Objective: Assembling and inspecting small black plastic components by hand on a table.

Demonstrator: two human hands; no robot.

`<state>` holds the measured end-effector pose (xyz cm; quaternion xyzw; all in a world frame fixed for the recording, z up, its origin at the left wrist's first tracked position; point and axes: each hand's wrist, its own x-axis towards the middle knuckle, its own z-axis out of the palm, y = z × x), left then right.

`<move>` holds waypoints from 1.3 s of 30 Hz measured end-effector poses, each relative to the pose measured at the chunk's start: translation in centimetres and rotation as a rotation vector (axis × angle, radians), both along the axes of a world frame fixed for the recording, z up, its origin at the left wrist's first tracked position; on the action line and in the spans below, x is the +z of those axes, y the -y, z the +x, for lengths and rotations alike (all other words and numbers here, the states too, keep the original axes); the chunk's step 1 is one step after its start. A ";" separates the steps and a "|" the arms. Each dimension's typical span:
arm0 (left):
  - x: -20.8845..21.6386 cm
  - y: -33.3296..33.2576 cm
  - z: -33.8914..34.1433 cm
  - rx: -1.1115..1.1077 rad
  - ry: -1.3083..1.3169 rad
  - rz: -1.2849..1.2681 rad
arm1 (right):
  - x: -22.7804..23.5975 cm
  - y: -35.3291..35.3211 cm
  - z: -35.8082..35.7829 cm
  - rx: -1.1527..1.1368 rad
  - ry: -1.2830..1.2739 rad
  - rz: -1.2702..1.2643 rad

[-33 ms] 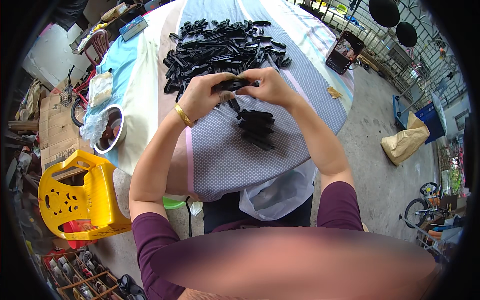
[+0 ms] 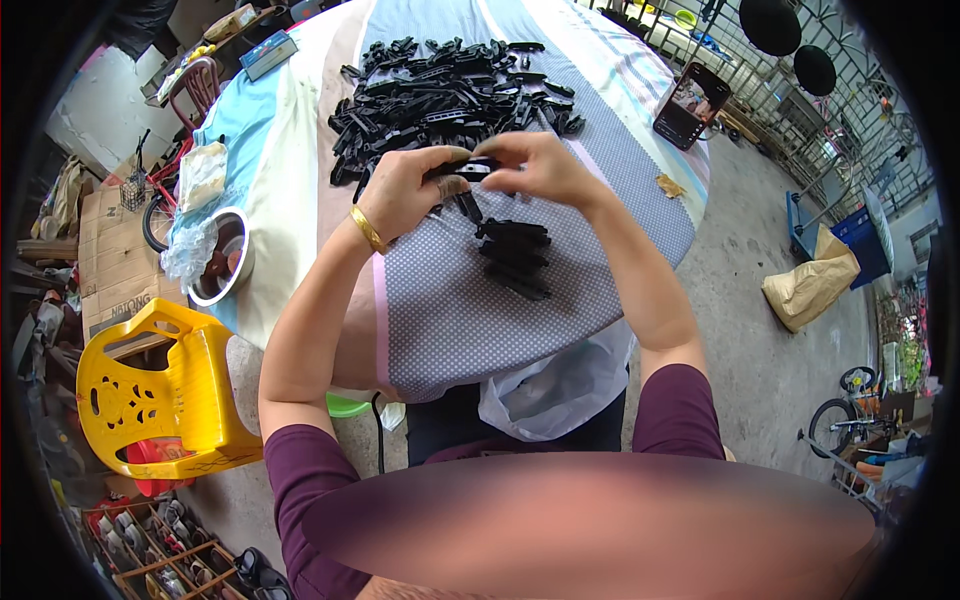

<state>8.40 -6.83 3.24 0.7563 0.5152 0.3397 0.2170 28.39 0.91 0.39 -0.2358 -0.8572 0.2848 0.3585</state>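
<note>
A slim black plastic piece [image 2: 473, 170], a pale spot showing on its face, is held level above the near edge of the heap. My left hand [image 2: 405, 195], with a gold bangle at its wrist, pinches its left end. At its right end my right hand [image 2: 545, 168] is closed, thumb below and fingers above, partly hiding it. Beyond the hands spreads a wide heap of similar black plastic pieces [image 2: 440, 95]. Nearer me lies a small stack of them [image 2: 515, 258], just right of the middle.
A patterned cloth covers the round table [image 2: 450, 330]. A phone [image 2: 690, 105] stands at the right edge; a bowl [image 2: 240, 262] sits on the left. A clear plastic bag [image 2: 555, 390] hangs at my lap. A yellow chair [image 2: 170, 395] is on the left, a paper sack [image 2: 812, 280] on the right floor.
My right hand's fingers have shifted on the piece, and a pale spot on it now shows. My left hand keeps nearly the same place.
</note>
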 end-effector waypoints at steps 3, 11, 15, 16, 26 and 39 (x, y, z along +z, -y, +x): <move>-0.5 0.7 0.3 -0.265 0.136 -0.107 | 1.0 -1.9 1.5 0.020 -0.336 -0.454; -0.9 0.2 0.2 -0.336 0.071 0.017 | -0.1 -1.6 1.2 -0.182 0.164 0.007; -0.8 -2.4 -4.1 0.303 0.024 0.313 | -0.1 0.1 -0.5 -0.106 0.169 0.326; -0.9 -2.7 -5.0 0.360 0.025 0.231 | -0.3 0.8 -1.1 -0.091 0.257 0.258; -3.2 -3.4 -2.7 0.360 -0.536 0.099 | -1.5 1.2 -2.4 -0.101 0.426 0.238; -2.8 -2.8 -1.2 0.196 0.654 0.159 | -0.2 1.5 -2.2 -0.103 -0.213 0.215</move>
